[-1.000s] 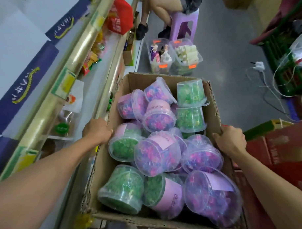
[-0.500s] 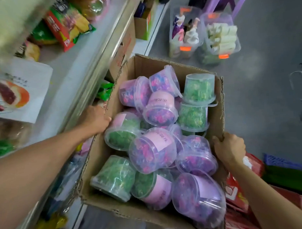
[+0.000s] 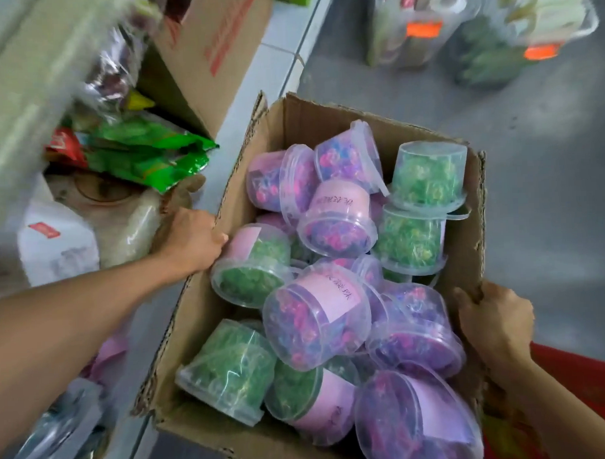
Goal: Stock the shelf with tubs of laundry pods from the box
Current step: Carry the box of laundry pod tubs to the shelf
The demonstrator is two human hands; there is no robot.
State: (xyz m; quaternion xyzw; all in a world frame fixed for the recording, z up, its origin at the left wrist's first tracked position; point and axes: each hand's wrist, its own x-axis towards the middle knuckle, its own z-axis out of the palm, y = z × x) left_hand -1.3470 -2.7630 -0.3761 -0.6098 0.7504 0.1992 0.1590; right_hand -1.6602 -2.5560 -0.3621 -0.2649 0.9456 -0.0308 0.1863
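On box (image 3: 464, 230) rims, both hands, gripping.

Brown cardboard box (image 3: 463, 223) holds clear tubs of green pods (image 3: 426, 171) and purple-pink pods (image 3: 314, 318) with pale pink labels (image 3: 330, 290), beside green snack bags (image 3: 147, 155), grey floor (image 3: 548, 152), orange tags (image 3: 423, 29) on clear bins.

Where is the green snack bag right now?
In the head view, the green snack bag lies upper left on the shelf, left of the cardboard box and above the left hand.
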